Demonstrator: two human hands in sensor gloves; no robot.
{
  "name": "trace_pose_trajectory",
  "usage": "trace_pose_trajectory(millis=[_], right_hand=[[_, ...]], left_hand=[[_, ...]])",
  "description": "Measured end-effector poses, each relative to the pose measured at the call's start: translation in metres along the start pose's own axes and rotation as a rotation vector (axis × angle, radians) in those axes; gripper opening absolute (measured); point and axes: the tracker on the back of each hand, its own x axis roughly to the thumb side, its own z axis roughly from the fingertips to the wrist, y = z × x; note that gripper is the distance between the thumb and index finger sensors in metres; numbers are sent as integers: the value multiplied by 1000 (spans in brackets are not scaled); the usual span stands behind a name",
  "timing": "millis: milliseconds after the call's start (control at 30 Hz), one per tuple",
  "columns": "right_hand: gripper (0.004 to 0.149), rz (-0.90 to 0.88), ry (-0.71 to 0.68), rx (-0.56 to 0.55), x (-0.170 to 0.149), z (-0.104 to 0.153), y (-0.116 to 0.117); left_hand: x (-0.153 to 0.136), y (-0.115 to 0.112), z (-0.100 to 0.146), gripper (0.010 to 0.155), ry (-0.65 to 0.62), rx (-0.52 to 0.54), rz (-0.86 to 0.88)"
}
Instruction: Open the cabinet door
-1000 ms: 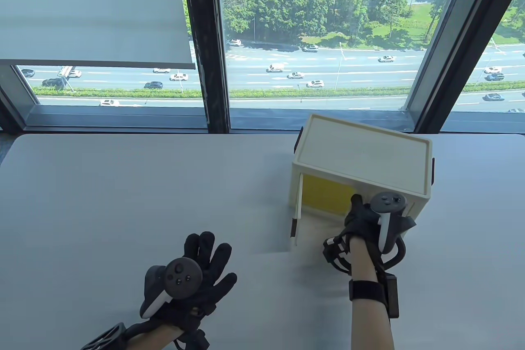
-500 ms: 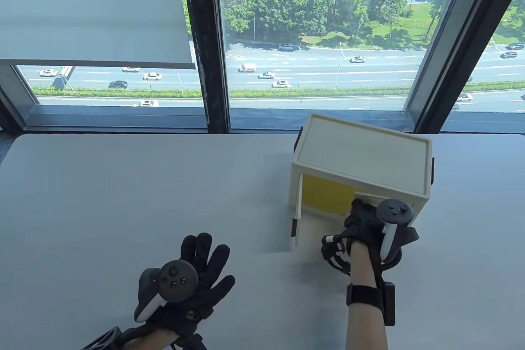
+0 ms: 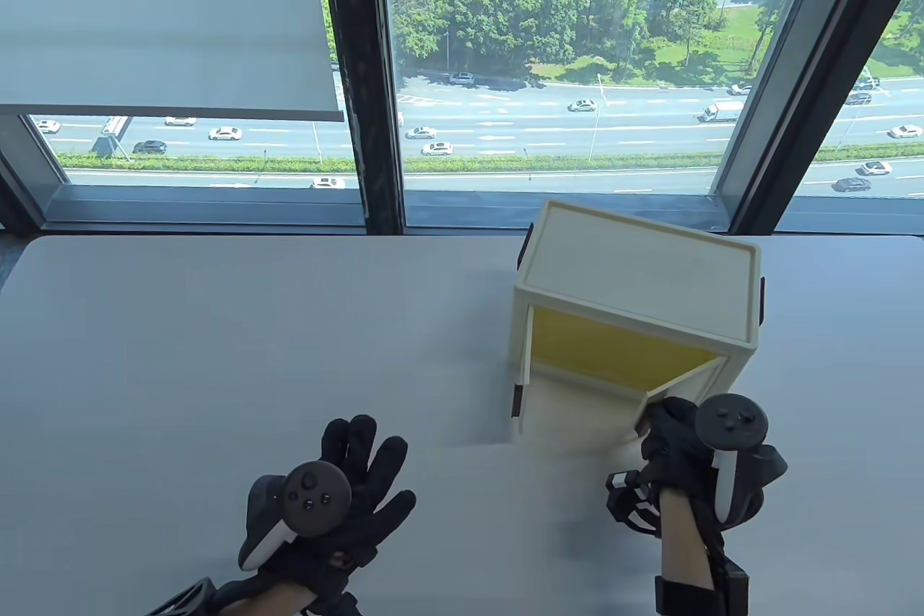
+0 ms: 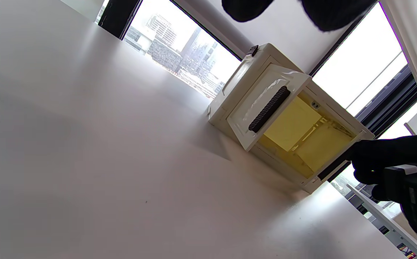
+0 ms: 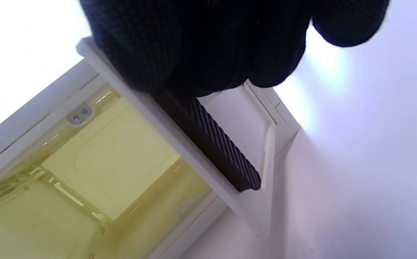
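Observation:
A cream cabinet (image 3: 635,276) with a yellow inside (image 3: 613,349) stands at the table's back right. Its left door (image 3: 525,356) stands open. My right hand (image 3: 671,435) grips the black ribbed handle (image 5: 223,151) of the right door (image 3: 686,385), which is swung outward. In the right wrist view my fingers (image 5: 194,43) wrap over the top of that handle. My left hand (image 3: 346,493) rests flat on the table with fingers spread, holding nothing. The left wrist view shows the cabinet (image 4: 237,82), the left door's handle (image 4: 269,108) and my right hand (image 4: 385,158).
The grey table (image 3: 216,356) runs to a window sill (image 3: 216,211) right behind the cabinet. A dark window post (image 3: 361,103) stands behind the table's middle.
My right hand has pulled back toward the front edge and to the right, swinging the right door from nearly closed to wide open. The left hand has barely moved.

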Motion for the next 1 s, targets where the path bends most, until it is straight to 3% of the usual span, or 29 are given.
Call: trace_pose_trajectory(millis=[633, 833, 1000], right_hand=[[38, 193, 9, -270, -5, 25, -33], [41, 145, -117, -379, 10, 44, -46], [40, 146, -281, -349, 28, 62, -33]], left_hand=[[1, -2, 2, 71, 6, -18, -2], [1, -1, 1, 71, 9, -20, 2], [0, 0, 1, 71, 13, -14, 8]])
